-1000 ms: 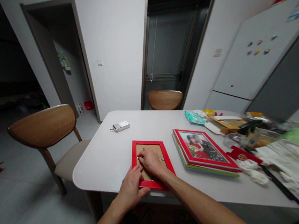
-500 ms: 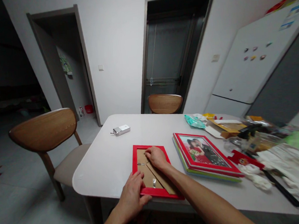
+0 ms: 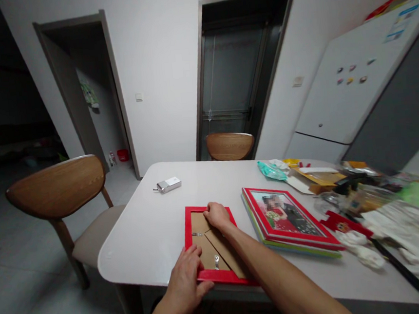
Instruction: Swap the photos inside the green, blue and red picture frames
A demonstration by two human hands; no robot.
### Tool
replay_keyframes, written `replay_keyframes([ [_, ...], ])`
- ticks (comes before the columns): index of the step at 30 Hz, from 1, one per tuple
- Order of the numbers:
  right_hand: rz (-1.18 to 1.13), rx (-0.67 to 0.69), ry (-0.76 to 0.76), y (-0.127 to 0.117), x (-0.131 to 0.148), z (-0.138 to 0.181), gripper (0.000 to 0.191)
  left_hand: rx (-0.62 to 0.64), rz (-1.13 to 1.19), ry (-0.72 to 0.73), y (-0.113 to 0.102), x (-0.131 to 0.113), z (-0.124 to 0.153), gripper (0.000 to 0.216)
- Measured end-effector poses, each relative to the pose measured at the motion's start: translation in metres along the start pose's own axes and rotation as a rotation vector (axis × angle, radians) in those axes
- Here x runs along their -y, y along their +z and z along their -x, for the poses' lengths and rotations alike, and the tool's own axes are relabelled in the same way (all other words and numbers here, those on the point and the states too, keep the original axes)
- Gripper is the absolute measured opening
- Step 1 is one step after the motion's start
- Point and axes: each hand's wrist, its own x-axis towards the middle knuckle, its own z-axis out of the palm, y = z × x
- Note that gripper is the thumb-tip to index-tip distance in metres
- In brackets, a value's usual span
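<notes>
A red picture frame (image 3: 188, 227) lies face down near the table's front edge, its brown backing board (image 3: 203, 248) showing. Metal hanger clips and a slanting stand leg are visible on that board. My left hand (image 3: 186, 274) grips the frame's near left corner, fingers over the left side and thumb along the front edge. At the far end of the board, my right hand (image 3: 217, 216) has its fingers curled and pressed together against the backing. Whatever lies under those fingertips is hidden. My right forearm covers part of the frame's right side.
Right of the frame sits a stack of picture frames (image 3: 291, 213), a couple's photo on top. A white and silver device (image 3: 169, 184) lies at the back left. Crumpled white cloth (image 3: 406, 230), a teal packet (image 3: 271, 170) and packaging clutter the right side. Wooden chairs (image 3: 60, 187) stand around.
My right hand has shifted slightly along the far end of the backing, its fingers more tucked under. My left hand keeps its hold on the corner. The view has moved slightly.
</notes>
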Motion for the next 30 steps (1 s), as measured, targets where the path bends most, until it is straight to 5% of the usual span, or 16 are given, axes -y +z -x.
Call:
replay_keyframes([
  [6,-0.076,-0.036,0.024,-0.012,0.001,0.011,0.019,-0.005,-0.066,0.025,0.002,0.005,-0.001,0.042],
  [11,-0.198,-0.073,-0.117,-0.03,-0.008,0.033,0.02,0.004,-0.166,0.101,0.006,0.002,-0.007,0.022],
  [16,-0.3,-0.166,-0.242,-0.068,-0.033,0.076,0.019,0.032,-0.294,0.109,0.013,-0.008,-0.012,0.029],
  [19,-0.34,-0.367,-0.285,-0.108,-0.077,0.098,0.018,0.01,-0.304,0.14,0.014,-0.002,-0.01,0.021],
  [23,-0.116,-0.64,0.076,-0.159,-0.168,0.109,0.025,-0.051,-0.307,0.188,0.009,0.005,-0.005,0.019],
  [26,0.151,-0.479,0.29,-0.17,-0.226,0.111,0.036,-0.101,-0.297,0.183,0.001,0.001,-0.006,0.022],
  [30,0.143,-0.289,0.38,-0.152,-0.266,0.119,0.031,-0.156,-0.224,0.07,-0.012,-0.01,-0.008,0.034],
])
